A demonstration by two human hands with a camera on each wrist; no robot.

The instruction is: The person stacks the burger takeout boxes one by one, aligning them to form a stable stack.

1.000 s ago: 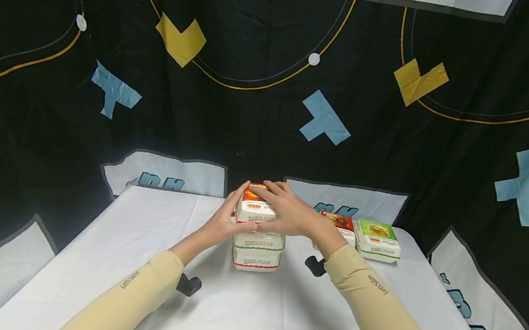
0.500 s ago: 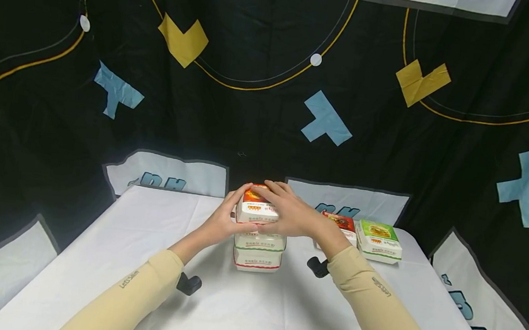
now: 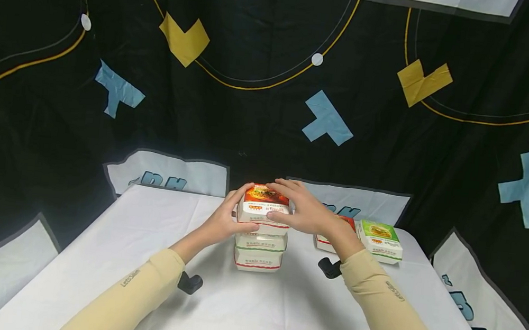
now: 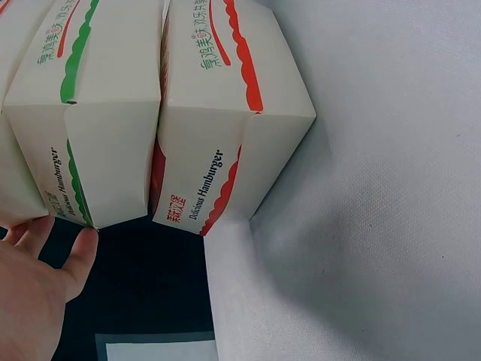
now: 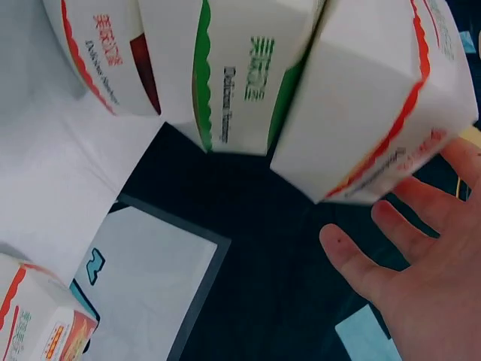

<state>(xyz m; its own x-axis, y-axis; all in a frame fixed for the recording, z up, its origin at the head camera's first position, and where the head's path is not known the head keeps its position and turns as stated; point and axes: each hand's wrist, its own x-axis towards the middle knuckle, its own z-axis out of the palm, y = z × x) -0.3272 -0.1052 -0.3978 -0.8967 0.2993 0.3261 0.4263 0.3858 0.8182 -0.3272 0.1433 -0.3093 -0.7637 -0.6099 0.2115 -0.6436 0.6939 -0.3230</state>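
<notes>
A stack [image 3: 267, 232] of three burger boxes stands on a white-covered table [image 3: 250, 317]: a red-trimmed bottom box [image 3: 257, 261], a green-trimmed middle box [image 3: 262, 242] and, highest, a red-trimmed top box [image 3: 260, 207] with a burger picture on its lid. At the left side of the stack, the left hand [image 3: 222, 219] grips the top box, its thumb lying across the front and its fingers around the side; in the left wrist view fingertips also reach the edge of the middle box. At the right side of the stack, the right hand [image 3: 306, 212] is loose and spread around the top box, grasping nothing firmly. The right wrist view shows its little finger apart from the box; whether the other fingertips touch it, I cannot tell. To the right of the stack, a red-lidded box [image 3: 326, 244] lies partly hidden by the right arm, and farther right of the stack is a green-lidded box [image 3: 380, 242], close to the red-lidded one. A black curtain [image 3: 249, 126] with yellow and blue patches hangs behind the stack.
</notes>
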